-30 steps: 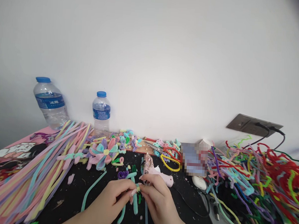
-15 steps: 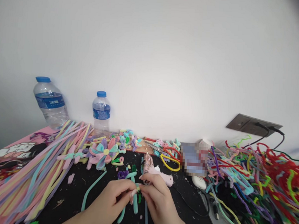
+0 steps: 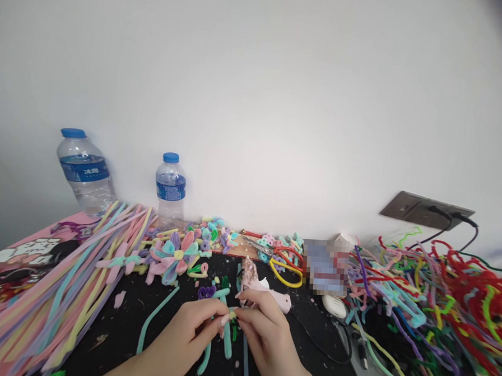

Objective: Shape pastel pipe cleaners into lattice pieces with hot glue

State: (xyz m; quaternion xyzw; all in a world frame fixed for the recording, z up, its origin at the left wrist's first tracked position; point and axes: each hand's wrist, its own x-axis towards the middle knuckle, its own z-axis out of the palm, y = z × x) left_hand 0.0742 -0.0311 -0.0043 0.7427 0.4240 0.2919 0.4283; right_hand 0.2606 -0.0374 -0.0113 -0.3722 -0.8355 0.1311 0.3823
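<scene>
My left hand [image 3: 186, 339] and my right hand [image 3: 266, 334] meet at the bottom centre, fingertips pinched together on a small yellow-green pipe cleaner piece [image 3: 232, 315]. Teal pipe cleaner stems [image 3: 227, 344] lie on the black mat [image 3: 126, 316] right under my fingers. A pink glue gun [image 3: 266, 292] lies just behind my right hand. A finished pastel pipe cleaner flower [image 3: 175, 255] rests further back to the left.
Long pastel pipe cleaners [image 3: 47, 295] fan across the left. A tangled heap of bright pipe cleaners [image 3: 442, 299] fills the right. Two water bottles [image 3: 170, 186] stand against the wall. Scissors [image 3: 273, 252], a white mouse [image 3: 334, 306] and a wall socket [image 3: 426, 209] are behind.
My hands have shifted very slightly upward while staying pinched on the small piece. Nothing else has moved.
</scene>
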